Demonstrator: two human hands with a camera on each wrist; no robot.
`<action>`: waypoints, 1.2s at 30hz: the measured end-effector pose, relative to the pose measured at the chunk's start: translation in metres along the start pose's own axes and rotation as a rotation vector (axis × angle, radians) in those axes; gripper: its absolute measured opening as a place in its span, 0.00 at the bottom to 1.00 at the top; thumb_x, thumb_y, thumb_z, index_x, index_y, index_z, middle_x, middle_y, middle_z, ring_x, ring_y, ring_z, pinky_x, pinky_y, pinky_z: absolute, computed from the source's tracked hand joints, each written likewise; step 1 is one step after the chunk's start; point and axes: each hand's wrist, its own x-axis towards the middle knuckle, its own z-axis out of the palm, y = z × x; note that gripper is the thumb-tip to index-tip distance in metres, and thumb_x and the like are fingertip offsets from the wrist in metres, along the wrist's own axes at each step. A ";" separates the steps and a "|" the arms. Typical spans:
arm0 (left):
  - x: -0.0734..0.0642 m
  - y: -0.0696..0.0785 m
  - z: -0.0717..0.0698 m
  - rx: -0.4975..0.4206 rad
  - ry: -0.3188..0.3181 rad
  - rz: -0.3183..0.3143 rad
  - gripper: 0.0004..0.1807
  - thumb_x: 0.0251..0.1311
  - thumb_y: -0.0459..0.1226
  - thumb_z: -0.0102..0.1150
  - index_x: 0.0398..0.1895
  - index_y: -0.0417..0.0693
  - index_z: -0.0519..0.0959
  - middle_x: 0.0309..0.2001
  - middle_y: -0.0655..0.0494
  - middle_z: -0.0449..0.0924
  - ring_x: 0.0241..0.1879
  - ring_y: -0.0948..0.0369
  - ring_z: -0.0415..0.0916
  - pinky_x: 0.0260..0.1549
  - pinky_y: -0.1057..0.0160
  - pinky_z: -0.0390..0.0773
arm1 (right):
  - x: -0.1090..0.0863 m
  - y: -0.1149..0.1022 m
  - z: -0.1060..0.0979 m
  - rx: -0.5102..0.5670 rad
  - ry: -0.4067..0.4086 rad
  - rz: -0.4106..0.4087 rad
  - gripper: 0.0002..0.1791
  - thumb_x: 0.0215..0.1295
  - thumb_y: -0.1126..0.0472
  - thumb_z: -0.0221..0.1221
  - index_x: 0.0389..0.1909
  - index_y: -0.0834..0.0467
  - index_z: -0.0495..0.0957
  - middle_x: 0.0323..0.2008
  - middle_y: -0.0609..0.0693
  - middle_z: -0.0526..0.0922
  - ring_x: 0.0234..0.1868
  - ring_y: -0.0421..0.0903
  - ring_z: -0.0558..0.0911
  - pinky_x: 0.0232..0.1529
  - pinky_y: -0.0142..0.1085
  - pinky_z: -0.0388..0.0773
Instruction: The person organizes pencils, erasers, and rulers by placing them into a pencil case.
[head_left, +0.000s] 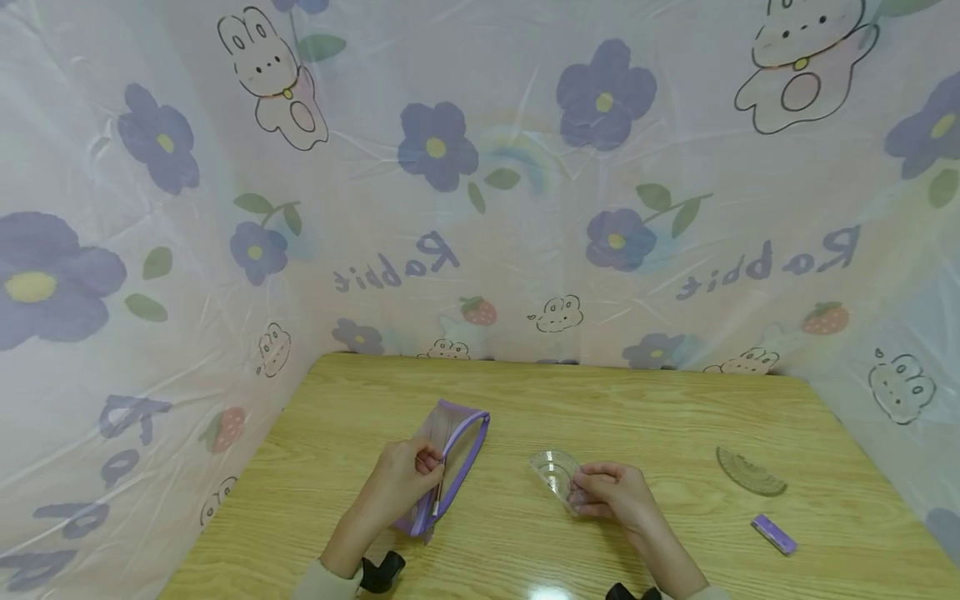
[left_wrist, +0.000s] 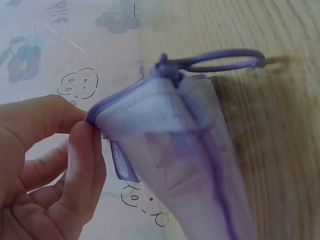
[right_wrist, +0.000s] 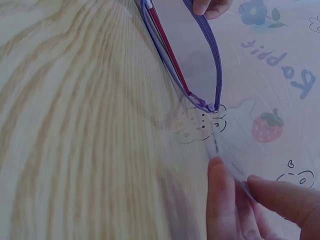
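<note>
My left hand (head_left: 405, 477) pinches the zipper edge of a see-through pencil case (left_wrist: 165, 160) with purple trim. The case's mouth gapes toward the right, and a thin red stick-like item (right_wrist: 167, 47) shows inside it in the right wrist view. A purple cord loop (left_wrist: 225, 59) hangs at one end of the case. To the right of the case, my right hand (head_left: 617, 497) holds a clear protractor (head_left: 553, 473) between thumb and fingers, tilted above the table. Seen edge-on in the right wrist view, the protractor (right_wrist: 227, 165) points toward the case.
On the right of the wooden table (head_left: 615, 408) lie a second, brownish see-through protractor (head_left: 750, 472) and a small purple-and-white block (head_left: 774, 534), possibly an eraser. A rabbit-and-flower printed sheet (head_left: 510, 208) encloses the table at the back and both sides.
</note>
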 end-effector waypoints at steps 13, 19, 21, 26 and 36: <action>0.000 0.001 0.000 0.004 -0.005 -0.014 0.04 0.58 0.26 0.65 0.31 0.41 0.81 0.28 0.59 0.79 0.26 0.69 0.76 0.26 0.72 0.80 | 0.009 -0.002 0.015 0.062 0.033 0.046 0.19 0.69 0.69 0.59 0.53 0.80 0.71 0.37 0.59 0.87 0.33 0.47 0.87 0.37 0.39 0.86; 0.000 0.002 0.001 -0.003 -0.006 -0.006 0.03 0.57 0.26 0.65 0.32 0.38 0.82 0.28 0.58 0.80 0.26 0.69 0.77 0.26 0.72 0.81 | 0.013 -0.001 0.020 0.093 0.021 0.047 0.19 0.70 0.69 0.58 0.53 0.80 0.70 0.37 0.60 0.87 0.34 0.49 0.88 0.38 0.39 0.86; 0.000 0.002 0.001 -0.007 -0.007 -0.006 0.03 0.57 0.26 0.65 0.32 0.38 0.81 0.28 0.58 0.80 0.26 0.69 0.77 0.26 0.72 0.81 | 0.013 -0.001 0.021 0.095 0.020 0.046 0.19 0.70 0.69 0.58 0.53 0.80 0.70 0.36 0.59 0.87 0.34 0.49 0.88 0.37 0.39 0.86; 0.000 0.002 0.002 -0.014 -0.011 -0.004 0.03 0.57 0.25 0.65 0.32 0.38 0.81 0.28 0.58 0.80 0.26 0.69 0.77 0.27 0.72 0.81 | 0.014 0.000 0.023 0.091 0.005 0.030 0.19 0.70 0.69 0.58 0.52 0.81 0.70 0.36 0.61 0.86 0.34 0.49 0.88 0.37 0.39 0.86; 0.001 0.003 0.003 -0.008 -0.005 -0.010 0.03 0.57 0.25 0.65 0.31 0.39 0.81 0.28 0.58 0.79 0.26 0.69 0.76 0.27 0.72 0.80 | 0.021 0.001 0.033 0.093 0.027 0.026 0.20 0.69 0.70 0.58 0.53 0.82 0.69 0.37 0.61 0.86 0.33 0.48 0.87 0.36 0.39 0.86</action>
